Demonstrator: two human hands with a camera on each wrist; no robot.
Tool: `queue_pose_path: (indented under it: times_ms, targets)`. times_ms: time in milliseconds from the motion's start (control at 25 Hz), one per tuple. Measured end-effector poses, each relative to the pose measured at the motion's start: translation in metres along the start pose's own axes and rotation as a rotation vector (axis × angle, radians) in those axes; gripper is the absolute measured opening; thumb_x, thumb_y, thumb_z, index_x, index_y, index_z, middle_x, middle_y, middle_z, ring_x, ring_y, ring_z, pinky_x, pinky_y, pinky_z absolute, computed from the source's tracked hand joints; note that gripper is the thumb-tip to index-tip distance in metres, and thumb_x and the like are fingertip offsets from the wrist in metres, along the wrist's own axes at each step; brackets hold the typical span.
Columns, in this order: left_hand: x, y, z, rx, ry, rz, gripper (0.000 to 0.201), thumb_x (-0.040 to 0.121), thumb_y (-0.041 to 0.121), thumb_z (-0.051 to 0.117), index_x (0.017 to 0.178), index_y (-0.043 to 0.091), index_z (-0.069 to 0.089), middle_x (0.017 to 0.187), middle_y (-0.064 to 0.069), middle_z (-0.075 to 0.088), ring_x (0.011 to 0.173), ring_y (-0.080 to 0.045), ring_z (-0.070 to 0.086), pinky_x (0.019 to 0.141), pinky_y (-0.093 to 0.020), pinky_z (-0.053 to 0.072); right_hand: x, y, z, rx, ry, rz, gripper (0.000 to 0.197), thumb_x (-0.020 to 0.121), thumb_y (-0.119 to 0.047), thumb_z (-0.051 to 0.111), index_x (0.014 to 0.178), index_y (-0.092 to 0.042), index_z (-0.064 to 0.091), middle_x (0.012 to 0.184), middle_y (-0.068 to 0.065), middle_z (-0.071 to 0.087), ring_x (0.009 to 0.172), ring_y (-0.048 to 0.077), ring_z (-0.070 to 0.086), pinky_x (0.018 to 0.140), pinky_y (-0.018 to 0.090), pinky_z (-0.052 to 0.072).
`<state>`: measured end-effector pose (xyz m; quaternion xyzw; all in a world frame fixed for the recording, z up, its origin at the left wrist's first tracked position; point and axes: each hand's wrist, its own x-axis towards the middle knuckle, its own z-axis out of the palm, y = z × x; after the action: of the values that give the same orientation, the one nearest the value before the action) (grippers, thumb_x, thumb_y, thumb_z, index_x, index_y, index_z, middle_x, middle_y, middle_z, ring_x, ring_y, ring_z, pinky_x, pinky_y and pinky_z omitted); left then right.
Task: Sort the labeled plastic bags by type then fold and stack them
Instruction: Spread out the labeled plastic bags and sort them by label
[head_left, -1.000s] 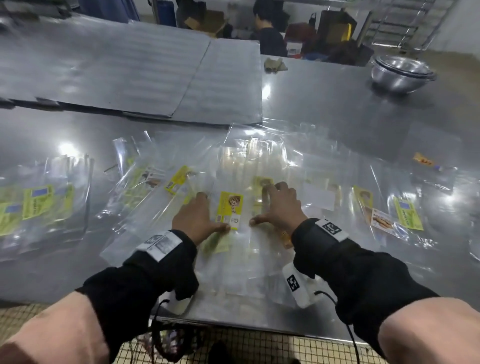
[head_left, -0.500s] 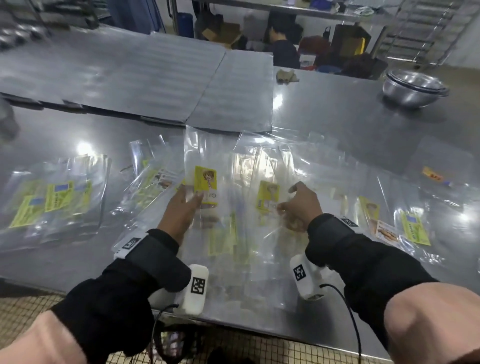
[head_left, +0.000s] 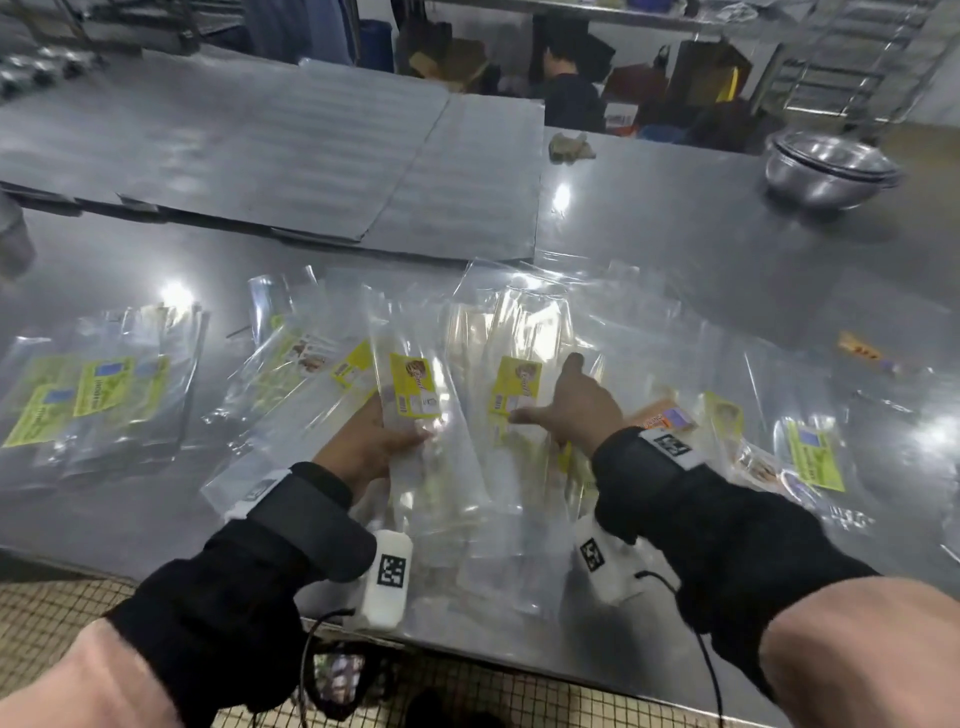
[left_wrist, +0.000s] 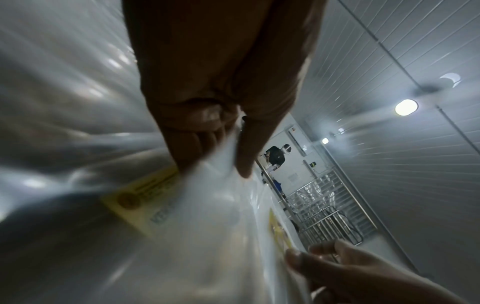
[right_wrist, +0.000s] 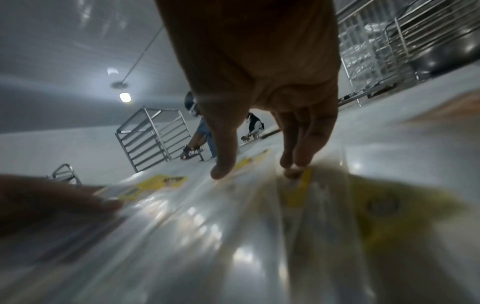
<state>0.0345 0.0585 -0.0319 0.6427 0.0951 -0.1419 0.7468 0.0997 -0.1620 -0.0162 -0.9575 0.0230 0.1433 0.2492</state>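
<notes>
Holding one bag (head_left: 410, 410) lifted w/ left hand (head_left: 366, 449), thumb and fingers pinching it; right hand (head_left: 582, 410) flat, fingers straight, pressing the pile (head_left: 511, 395) between both hands. Risk — slick film slips or drags neighbours, mixing types. Count: 2 hands, approx. 3 loose groups of bags on desk (head_left: 701, 260), one sorted stack (head_left: 98, 395) far left; exact no. of bags can't tell.

My work surface is a grey stainless-steel table (head_left: 701, 249); on it lie scattered clear, yellow-labelled plastic bags (head_left: 519, 332), flat grey corrugated sheets (head_left: 311, 150), nested steel mixing bowls (head_left: 831, 166), and a crumpled beige cloth (head_left: 570, 147).
</notes>
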Motion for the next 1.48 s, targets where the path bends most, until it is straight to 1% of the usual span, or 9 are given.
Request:
queue_pose_path:
  times_ms: [200, 360, 600, 760, 880, 960, 1200, 1320, 1480]
  targets:
    - [0.0, -0.003, 0.009, -0.076, 0.01, 0.023, 0.041, 0.067, -0.006, 0.061, 0.104, 0.012, 0.057, 0.096, -0.02, 0.061, 0.067, -0.016, 0.068, 0.058, -0.029, 0.058, 0.004, -0.003, 0.005, 0.368, 0.071, 0.112, 0.082, 0.07, -0.011, 0.081, 0.13, 0.001, 0.027, 0.115, 0.016, 0.053, 0.107, 0.03, 0.054, 0.086, 0.037, 0.046]
    - [0.003, -0.005, 0.011, -0.079, 0.032, 0.011, 0.046, 0.072, -0.006, 0.062, 0.115, 0.008, 0.055, 0.096, -0.021, 0.063, 0.067, -0.022, 0.066, 0.058, -0.034, 0.058, 0.02, 0.019, -0.026, 0.48, 0.205, 0.101, 0.023, 0.072, 0.002, 0.073, 0.077, -0.01, 0.053, 0.091, 0.016, 0.058, 0.087, 0.03, 0.058, 0.079, 0.043, 0.051]
    - [0.012, 0.0, 0.029, -0.126, 0.04, -0.017, 0.045, 0.091, -0.017, 0.036, 0.13, 0.005, 0.042, 0.095, -0.016, 0.061, 0.055, -0.018, 0.067, 0.046, -0.028, 0.053, 0.004, 0.034, -0.041, 1.039, -0.008, 0.256, 0.028, 0.09, 0.013, 0.048, 0.066, -0.001, 0.052, 0.047, 0.008, 0.056, 0.037, 0.015, 0.053, 0.038, 0.02, 0.044]
    - [0.01, 0.003, 0.044, -0.108, 0.047, -0.053, 0.035, 0.097, 0.018, 0.049, 0.131, 0.012, 0.044, 0.106, -0.007, 0.062, 0.077, -0.015, 0.066, 0.057, -0.028, 0.055, -0.009, 0.023, -0.03, 1.312, -0.211, 0.302, 0.038, 0.092, 0.01, 0.04, 0.061, 0.0, 0.059, 0.046, 0.006, 0.061, 0.038, 0.014, 0.06, 0.039, 0.021, 0.05]
    - [0.012, -0.003, 0.043, 0.01, 0.063, -0.059, 0.086, 0.066, 0.046, 0.08, 0.137, 0.021, 0.039, 0.131, -0.005, 0.055, 0.113, -0.02, 0.057, 0.099, -0.042, 0.044, -0.012, 0.013, -0.012, 1.031, -0.206, 0.238, 0.024, 0.085, 0.01, 0.058, 0.068, -0.006, 0.055, 0.062, 0.006, 0.059, 0.056, 0.014, 0.058, 0.056, 0.022, 0.05]
    - [0.015, -0.008, 0.041, 0.007, 0.049, -0.071, 0.11, 0.048, 0.048, 0.088, 0.141, 0.023, 0.034, 0.136, -0.01, 0.051, 0.119, -0.029, 0.054, 0.102, -0.052, 0.04, -0.012, 0.01, -0.007, 0.944, -0.174, 0.18, 0.021, 0.084, 0.012, 0.059, 0.074, -0.007, 0.057, 0.076, 0.007, 0.062, 0.068, 0.015, 0.059, 0.07, 0.024, 0.051]
    - [0.014, -0.01, 0.045, -0.004, 0.014, -0.029, 0.066, 0.067, 0.011, 0.072, 0.128, 0.011, 0.048, 0.114, -0.021, 0.062, 0.099, -0.032, 0.061, 0.091, -0.05, 0.049, -0.021, -0.001, -0.005, 0.529, -0.165, 0.016, 0.027, 0.092, -0.03, 0.059, 0.08, -0.009, 0.047, 0.078, 0.005, 0.05, 0.07, 0.018, 0.048, 0.061, 0.024, 0.038]
    - [0.015, -0.014, 0.035, -0.011, 0.05, 0.019, 0.065, 0.061, 0.009, 0.069, 0.123, 0.004, 0.051, 0.105, -0.021, 0.064, 0.089, -0.03, 0.064, 0.082, -0.043, 0.053, -0.02, 0.018, -0.005, 0.319, 0.003, 0.057, 0.053, 0.09, -0.038, 0.06, 0.122, 0.001, 0.043, 0.119, 0.015, 0.052, 0.106, 0.028, 0.053, 0.082, 0.03, 0.041]
    - [0.016, -0.012, 0.017, -0.04, 0.102, 0.106, 0.041, 0.064, 0.005, 0.066, 0.104, 0.012, 0.06, 0.086, -0.004, 0.071, 0.075, -0.017, 0.069, 0.068, -0.03, 0.055, -0.022, 0.045, -0.014, 0.121, -0.001, 0.092, 0.084, 0.074, -0.036, 0.078, 0.13, 0.004, 0.028, 0.108, 0.014, 0.055, 0.092, 0.024, 0.053, 0.059, 0.024, 0.039]
